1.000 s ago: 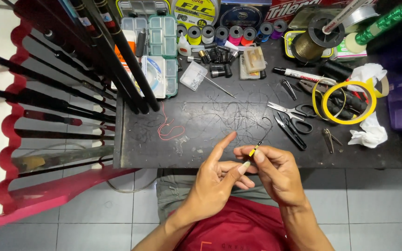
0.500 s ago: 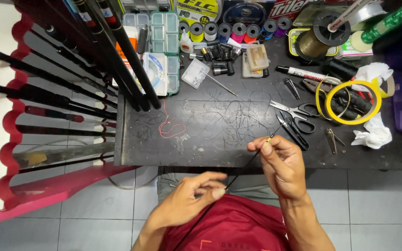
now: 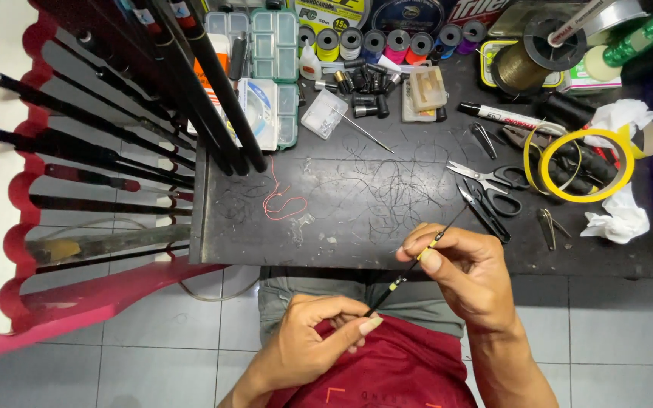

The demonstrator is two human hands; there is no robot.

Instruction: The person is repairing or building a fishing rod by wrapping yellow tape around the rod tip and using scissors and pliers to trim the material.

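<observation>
Moved apart since a second ago: left hand (image 3: 319,344) then close against the right above the lap, now drawn back toward the body over the red shirt (image 3: 394,370), with more of the thin black rod (image 3: 410,270) bared between the two. Right hand (image 3: 466,268) little changed in place, near the front edge of the dark counter (image 3: 326,227), pinched shut on the rod between thumb and fingertips just beside a short yellow wrapped band. Left hand closed too, thumb and forefinger nipping the lower end of the rod. Rod held in the air over the lap, not resting on the counter. Long axis on a diagonal, from lower left at the left hand up to upper right, with the fine tip poking past the right hand toward the black-handled scissors (image 3: 493,185). Two yellow bands visible on the rod, one by the right thumb and one between the hands; whether either is finished or only part wound cannot be told at this size. Judging by the snipped black thread scattered over the counter and a loose loop of red thread (image 3: 281,202) lying there, probably well into the work, with the scissors, the ring of yellow tape (image 3: 587,166) and the row of thread spools (image 3: 387,39) at the back all untouched for the moment.
</observation>
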